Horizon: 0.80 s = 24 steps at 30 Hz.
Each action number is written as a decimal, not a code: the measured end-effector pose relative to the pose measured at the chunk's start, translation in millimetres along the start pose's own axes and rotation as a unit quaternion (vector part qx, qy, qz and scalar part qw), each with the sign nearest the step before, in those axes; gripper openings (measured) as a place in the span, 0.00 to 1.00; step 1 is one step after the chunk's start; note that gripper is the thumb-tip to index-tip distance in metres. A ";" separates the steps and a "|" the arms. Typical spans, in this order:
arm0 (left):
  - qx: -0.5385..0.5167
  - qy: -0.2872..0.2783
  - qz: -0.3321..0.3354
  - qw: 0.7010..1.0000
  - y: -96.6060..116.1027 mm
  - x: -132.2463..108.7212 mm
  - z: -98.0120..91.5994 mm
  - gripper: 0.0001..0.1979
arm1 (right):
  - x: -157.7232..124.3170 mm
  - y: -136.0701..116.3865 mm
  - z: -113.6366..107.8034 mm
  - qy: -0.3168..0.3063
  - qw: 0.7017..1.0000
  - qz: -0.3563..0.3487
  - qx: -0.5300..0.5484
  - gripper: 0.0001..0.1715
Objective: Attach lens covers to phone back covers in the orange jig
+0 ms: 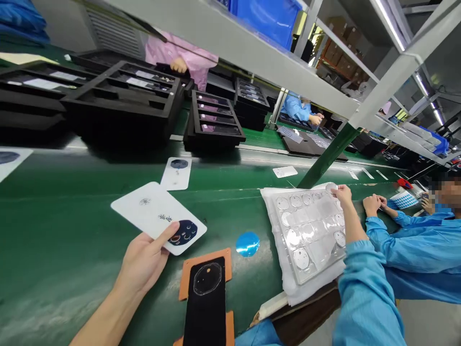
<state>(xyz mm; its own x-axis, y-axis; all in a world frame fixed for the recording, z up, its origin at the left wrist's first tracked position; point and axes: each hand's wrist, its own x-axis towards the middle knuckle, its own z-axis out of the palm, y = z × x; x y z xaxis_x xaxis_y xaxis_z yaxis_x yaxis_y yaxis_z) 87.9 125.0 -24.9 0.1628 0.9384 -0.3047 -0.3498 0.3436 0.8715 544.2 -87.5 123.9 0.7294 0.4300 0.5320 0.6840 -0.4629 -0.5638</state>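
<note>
My left hand [144,263] grips a white phone-shaped panel [149,204] by its near end, thumb on top beside a dark printed camera area. At the right, my right hand [344,197] pinches a round pale disc [331,188] above the far corner of a clear plastic tray [308,274]. Several round silvery discs sit in the tray's pockets, and a white sheet lies under it. Between my hands is a shiny blue round film [248,244]. Closer to me lies a black phone-shaped plate [206,310] with a round outline, set in an orange holder [229,264].
Another white panel [182,175] lies behind the held one. Black trays [216,139] are stacked along the back. A green post [329,156] rises behind the clear tray. At the right sits a co-worker in blue [406,240]; others work across the line.
</note>
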 end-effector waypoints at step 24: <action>0.015 -0.127 0.055 0.990 -14.3 0.9 -10.3 0.18 | -308.6 -116.5 135.4 -0.297 0.799 -0.516 0.088 0.27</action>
<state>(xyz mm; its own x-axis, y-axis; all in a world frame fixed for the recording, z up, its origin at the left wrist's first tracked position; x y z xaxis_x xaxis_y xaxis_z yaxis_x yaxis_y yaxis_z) 83.4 121.3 -41.5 0.3535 0.9297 -0.1037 -0.3508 0.2345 0.9066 239.9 -61.4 -60.1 -0.3857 0.8285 0.4061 0.8738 0.4692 -0.1274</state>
